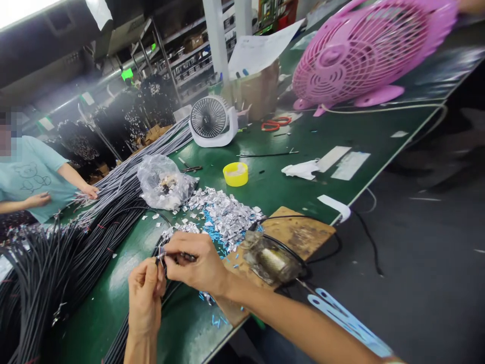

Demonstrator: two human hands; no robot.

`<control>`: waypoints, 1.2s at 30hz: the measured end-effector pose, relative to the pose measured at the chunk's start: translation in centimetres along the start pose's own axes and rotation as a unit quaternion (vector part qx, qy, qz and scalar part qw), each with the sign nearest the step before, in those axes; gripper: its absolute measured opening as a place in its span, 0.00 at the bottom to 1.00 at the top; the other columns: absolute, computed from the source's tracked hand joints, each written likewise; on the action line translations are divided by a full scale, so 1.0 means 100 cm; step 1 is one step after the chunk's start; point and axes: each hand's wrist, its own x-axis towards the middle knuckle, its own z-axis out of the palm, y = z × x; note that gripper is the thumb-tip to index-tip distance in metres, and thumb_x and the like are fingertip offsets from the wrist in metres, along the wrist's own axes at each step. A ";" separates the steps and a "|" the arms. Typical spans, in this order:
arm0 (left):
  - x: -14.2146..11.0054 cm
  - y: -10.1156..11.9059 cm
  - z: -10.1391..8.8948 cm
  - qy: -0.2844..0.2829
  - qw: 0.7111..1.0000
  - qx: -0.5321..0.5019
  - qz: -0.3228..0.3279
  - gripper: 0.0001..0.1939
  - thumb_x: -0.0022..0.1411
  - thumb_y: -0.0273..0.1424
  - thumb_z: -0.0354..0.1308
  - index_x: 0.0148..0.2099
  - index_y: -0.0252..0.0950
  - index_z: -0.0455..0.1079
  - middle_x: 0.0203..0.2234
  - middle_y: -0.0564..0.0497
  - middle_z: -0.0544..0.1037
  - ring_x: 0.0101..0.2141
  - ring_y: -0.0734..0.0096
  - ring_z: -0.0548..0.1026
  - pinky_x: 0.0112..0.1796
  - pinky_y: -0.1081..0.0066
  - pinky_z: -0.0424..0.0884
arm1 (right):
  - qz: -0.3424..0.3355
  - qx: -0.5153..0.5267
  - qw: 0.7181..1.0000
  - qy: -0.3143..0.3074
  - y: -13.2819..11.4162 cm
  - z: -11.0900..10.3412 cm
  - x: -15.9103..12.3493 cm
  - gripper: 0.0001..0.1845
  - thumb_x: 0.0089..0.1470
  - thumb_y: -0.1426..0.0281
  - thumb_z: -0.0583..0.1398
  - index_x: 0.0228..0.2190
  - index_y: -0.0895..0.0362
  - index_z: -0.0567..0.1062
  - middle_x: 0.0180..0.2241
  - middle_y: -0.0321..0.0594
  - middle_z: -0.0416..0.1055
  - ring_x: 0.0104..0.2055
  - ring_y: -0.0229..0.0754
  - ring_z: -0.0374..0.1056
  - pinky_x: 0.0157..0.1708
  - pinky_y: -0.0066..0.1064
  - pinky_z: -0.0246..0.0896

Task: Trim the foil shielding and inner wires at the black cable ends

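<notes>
Green table (265, 188), hands (172, 273) gripping cable (157, 261).

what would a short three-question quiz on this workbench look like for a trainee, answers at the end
1. True or false: the left hand and right hand are close together.
2. What colour is the small round tub on the table? a) red b) yellow c) blue
3. Fill in: the smaller fan is mostly white; the larger fan is ____.

Key: 1 true; 2 b; 3 pink
</notes>
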 end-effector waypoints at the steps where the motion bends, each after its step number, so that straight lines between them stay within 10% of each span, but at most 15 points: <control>1: 0.001 0.001 0.000 0.018 1.000 0.016 0.015 0.19 0.47 0.43 0.62 0.16 0.36 0.64 0.12 0.55 0.57 0.15 0.78 0.53 0.17 0.76 0.51 | -0.032 -0.033 0.999 0.004 0.000 -0.001 -0.002 0.10 0.47 0.76 0.54 0.18 0.58 0.71 0.19 0.35 0.65 0.20 0.33 0.58 0.21 0.23 0.55; 8: -0.004 0.002 0.010 0.160 0.980 0.111 0.043 0.06 0.49 0.24 0.62 0.21 0.37 0.73 0.21 0.53 0.72 0.26 0.73 0.66 0.32 0.75 0.61 | -0.045 -0.101 0.994 -0.007 0.007 -0.008 -0.006 0.09 0.47 0.76 0.55 0.20 0.59 0.72 0.19 0.36 0.66 0.19 0.33 0.59 0.20 0.23 0.55; 16: 0.008 -0.020 -0.004 0.009 0.988 -0.071 -0.135 0.16 0.63 0.36 0.52 0.51 0.33 0.64 0.44 0.46 0.71 0.40 0.67 0.73 0.39 0.61 0.71 | 0.012 -0.025 1.000 -0.012 0.005 0.002 0.004 0.09 0.43 0.78 0.56 0.17 0.59 0.73 0.16 0.32 0.64 0.18 0.31 0.56 0.20 0.21 0.53; 27: -0.002 -0.029 -0.021 -0.102 0.963 -0.175 -0.176 0.16 0.63 0.35 0.52 0.51 0.34 0.65 0.45 0.46 0.71 0.41 0.66 0.72 0.40 0.61 0.71 | 0.202 0.044 0.974 0.093 0.005 -0.019 0.015 0.08 0.44 0.71 0.56 0.20 0.60 0.73 0.17 0.32 0.61 0.19 0.32 0.54 0.19 0.23 0.50; 32: 0.002 -0.027 -0.016 -0.134 0.958 -0.161 -0.195 0.16 0.63 0.35 0.53 0.51 0.34 0.64 0.45 0.46 0.71 0.41 0.66 0.72 0.39 0.61 0.71 | 0.052 0.143 0.981 -0.122 -0.001 -0.015 0.012 0.09 0.50 0.68 0.56 0.23 0.59 0.72 0.23 0.35 0.64 0.23 0.33 0.57 0.22 0.23 0.52; 36: -0.001 -0.028 -0.003 -0.112 0.965 -0.129 -0.199 0.17 0.63 0.35 0.53 0.51 0.33 0.64 0.45 0.45 0.71 0.41 0.66 0.72 0.40 0.61 0.71 | -0.016 0.034 0.996 -0.085 0.000 -0.015 0.005 0.15 0.54 0.75 0.53 0.18 0.58 0.68 0.17 0.34 0.60 0.21 0.34 0.55 0.22 0.25 0.49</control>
